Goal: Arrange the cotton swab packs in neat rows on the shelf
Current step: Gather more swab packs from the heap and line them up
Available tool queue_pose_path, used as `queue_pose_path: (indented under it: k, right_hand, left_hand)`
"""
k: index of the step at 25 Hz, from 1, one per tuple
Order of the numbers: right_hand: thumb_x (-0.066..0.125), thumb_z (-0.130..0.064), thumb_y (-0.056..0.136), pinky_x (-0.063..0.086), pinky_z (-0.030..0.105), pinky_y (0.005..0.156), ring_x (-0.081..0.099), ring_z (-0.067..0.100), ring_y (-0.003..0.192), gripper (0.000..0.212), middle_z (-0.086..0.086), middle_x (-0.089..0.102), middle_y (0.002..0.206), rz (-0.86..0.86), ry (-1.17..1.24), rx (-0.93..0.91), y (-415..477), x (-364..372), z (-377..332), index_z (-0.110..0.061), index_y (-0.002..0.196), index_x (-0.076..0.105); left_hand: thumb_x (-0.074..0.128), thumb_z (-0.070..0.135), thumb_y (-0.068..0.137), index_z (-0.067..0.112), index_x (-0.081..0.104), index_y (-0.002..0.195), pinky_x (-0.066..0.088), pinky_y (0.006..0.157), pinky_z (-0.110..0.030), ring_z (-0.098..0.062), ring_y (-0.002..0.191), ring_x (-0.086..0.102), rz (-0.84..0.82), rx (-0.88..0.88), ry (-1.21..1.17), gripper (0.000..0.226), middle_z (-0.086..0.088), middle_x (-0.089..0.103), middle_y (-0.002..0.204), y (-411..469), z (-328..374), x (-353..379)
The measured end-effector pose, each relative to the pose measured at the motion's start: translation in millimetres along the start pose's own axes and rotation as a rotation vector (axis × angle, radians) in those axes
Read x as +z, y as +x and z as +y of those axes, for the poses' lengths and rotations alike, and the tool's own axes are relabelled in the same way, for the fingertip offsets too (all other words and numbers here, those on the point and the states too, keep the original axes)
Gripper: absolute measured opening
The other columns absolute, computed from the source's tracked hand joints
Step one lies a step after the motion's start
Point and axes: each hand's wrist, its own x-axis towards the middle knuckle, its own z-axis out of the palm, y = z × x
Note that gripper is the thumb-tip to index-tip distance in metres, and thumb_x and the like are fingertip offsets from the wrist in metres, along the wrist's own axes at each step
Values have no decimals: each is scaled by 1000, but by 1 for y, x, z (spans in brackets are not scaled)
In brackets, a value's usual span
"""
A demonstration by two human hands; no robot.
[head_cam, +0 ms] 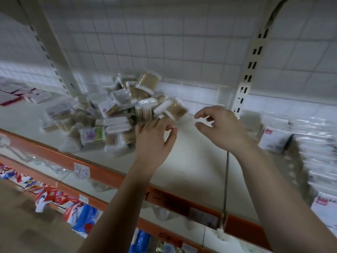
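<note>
White shelf point(182, 161) with its orange front edge fills the view; on it, left of centre, sits a loose heap of cotton swab packs point(116, 114); left hand point(155, 136) is at the heap's near edge, fingers curled, grip unclear through blur; right hand point(218, 128) hovers beside, open, empty.

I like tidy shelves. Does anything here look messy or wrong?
Yes. The cotton swab packs sit in a jumbled heap on the shelf, tilted every which way, not in rows. The left hand touches the heap's edge; the right hand hovers open beside it.
</note>
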Motion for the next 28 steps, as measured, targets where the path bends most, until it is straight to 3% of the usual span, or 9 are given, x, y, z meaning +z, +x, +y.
queue_pose_path:
  k: [8, 12, 15, 17, 19, 21, 24, 26, 28]
  right_hand:
    - [68, -17, 81, 43, 19, 79, 57, 9, 92, 19, -7, 61, 103, -145, 146, -100, 30, 97, -40, -22, 100, 68]
    - [75, -12, 76, 38, 8, 75, 55, 6, 91, 27, -5, 63, 102, -207, 172, -224, 39, 130, -51, -16, 101, 68]
    - [78, -6, 69, 43, 19, 75, 57, 16, 88, 32, -1, 63, 100, -238, 173, -228, 41, 142, -53, -13, 99, 68]
    - [78, -4, 67, 42, 27, 69, 54, 14, 82, 33, -6, 60, 94, -219, 176, -216, 43, 147, -52, -13, 95, 66]
    - [78, -4, 65, 34, 24, 63, 46, 6, 73, 34, -19, 50, 83, -198, 141, -230, 45, 153, -51, -15, 93, 62]
    - [78, -6, 66, 31, 24, 62, 43, 4, 69, 33, -22, 44, 76, -163, 117, -243, 44, 157, -49, -16, 92, 60]
    - [76, -9, 72, 35, 25, 64, 48, 11, 75, 28, -18, 49, 80, -106, 124, -230, 41, 155, -41, -16, 96, 63]
    - [75, -10, 73, 42, 27, 69, 54, 16, 83, 24, -6, 59, 87, -100, 171, -207, 39, 150, -35, -15, 94, 63]
    - [74, -7, 72, 46, 22, 77, 59, 13, 92, 21, -6, 65, 100, -95, 241, -213, 37, 144, -31, -12, 87, 60]
  left_hand:
    - [45, 40, 87, 23, 61, 93, 35, 81, -38, -22, 86, 60, -15, -84, 100, 25, 5, 64, 91, -11, -72, -36]
    - [43, 42, 88, 24, 62, 94, 29, 83, -33, -19, 88, 59, 9, -161, 102, 27, 8, 64, 94, -14, -93, -48]
    - [48, 39, 88, 23, 62, 93, 37, 83, -36, -18, 85, 60, 51, -167, 89, 23, 8, 63, 91, -18, -104, -54]
    - [49, 38, 88, 22, 62, 93, 43, 82, -43, -18, 85, 60, 62, -174, 85, 22, 7, 63, 91, -20, -108, -56]
    - [48, 39, 88, 22, 62, 94, 42, 84, -43, -18, 87, 59, 50, -186, 91, 23, 7, 63, 92, -21, -110, -57]
    - [46, 41, 88, 23, 62, 96, 36, 86, -39, -17, 91, 58, 34, -203, 103, 25, 8, 63, 95, -22, -112, -57]
    - [46, 41, 87, 23, 62, 99, 33, 86, -37, -18, 96, 56, 43, -220, 116, 27, 6, 61, 100, -22, -116, -59]
    - [45, 42, 87, 21, 62, 101, 39, 86, -42, -20, 98, 55, 56, -229, 112, 30, 4, 61, 102, -22, -121, -61]
    - [45, 42, 88, 20, 63, 101, 42, 85, -47, -20, 99, 55, 67, -238, 92, 31, 3, 61, 103, -21, -127, -63]
